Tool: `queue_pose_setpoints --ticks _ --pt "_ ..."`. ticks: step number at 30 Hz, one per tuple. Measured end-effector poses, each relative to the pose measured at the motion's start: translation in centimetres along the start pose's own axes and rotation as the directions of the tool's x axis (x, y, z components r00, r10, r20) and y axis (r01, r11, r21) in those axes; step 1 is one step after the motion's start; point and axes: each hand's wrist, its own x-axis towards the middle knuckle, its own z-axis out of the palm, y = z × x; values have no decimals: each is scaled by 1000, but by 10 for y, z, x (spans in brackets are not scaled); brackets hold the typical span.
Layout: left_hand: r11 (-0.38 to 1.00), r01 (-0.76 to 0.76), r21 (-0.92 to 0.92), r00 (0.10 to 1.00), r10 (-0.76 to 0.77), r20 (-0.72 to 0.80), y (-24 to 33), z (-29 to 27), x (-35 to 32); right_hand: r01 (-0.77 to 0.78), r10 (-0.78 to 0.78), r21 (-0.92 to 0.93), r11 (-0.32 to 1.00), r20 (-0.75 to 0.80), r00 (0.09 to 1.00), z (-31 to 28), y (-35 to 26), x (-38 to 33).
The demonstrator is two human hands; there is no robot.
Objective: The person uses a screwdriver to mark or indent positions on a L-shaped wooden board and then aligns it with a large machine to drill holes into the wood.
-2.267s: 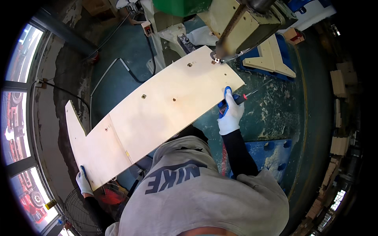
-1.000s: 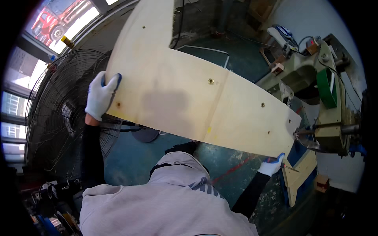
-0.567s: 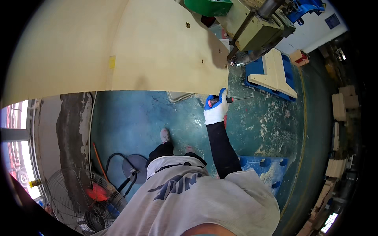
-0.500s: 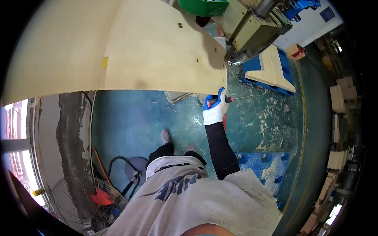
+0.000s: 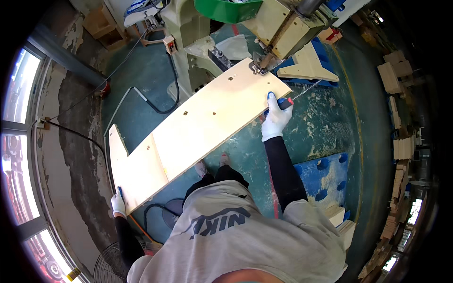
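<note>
Board: one long, flat wooden board (image 5: 198, 132), pale and pretty smooth, slanting across in front of the wearer from low left up to the machine (image 5: 266, 28). There's a sharp notch cut near the left end, a thin seam running across, and a few round holes, some showing brassy metal.
Left hand: white knit glove (image 5: 118, 203), closed on the board's near left corner, blue-coated thumb on top. The other fingers are mostly hidden.
Right hand: matching glove (image 5: 277, 118), gripping a screwdriver (image 5: 286, 103) while the thumb presses the board's near edge by the right end. Dark handle with a red collar, thin straight metal shank pointing off right.
Machine end: chunky beige-green metal body, scuffed and grimy. Its head sits right at the board's far right corner; can't tell if they actually touch. Rounded green plastic bin (image 5: 229, 10) next to it.
Behind that: angular pale wood pieces (image 5: 309, 63) on blue plastic.
Floor: glossy green paint (image 5: 311, 125), badly scuffed with whitish patches, plus a blue plastic pallet (image 5: 328, 177) with dark pockets.
Left wall: patchy, peeling plaster (image 5: 78, 155).
</note>
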Motion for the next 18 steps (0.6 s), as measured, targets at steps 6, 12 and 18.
queue_pose_setpoints --ticks 6,12,18 --pt "979 -129 -159 967 88 -240 75 -7 -59 -132 129 -65 989 -57 990 -25 2 -13" --pt "916 -288 -277 881 140 -453 138 -39 -84 -300 260 -269 915 -175 950 -43 -9 -36" --pt "947 -250 -200 891 145 -431 122 -31 -79 -288 312 -229 930 75 947 -62 -32 -48"
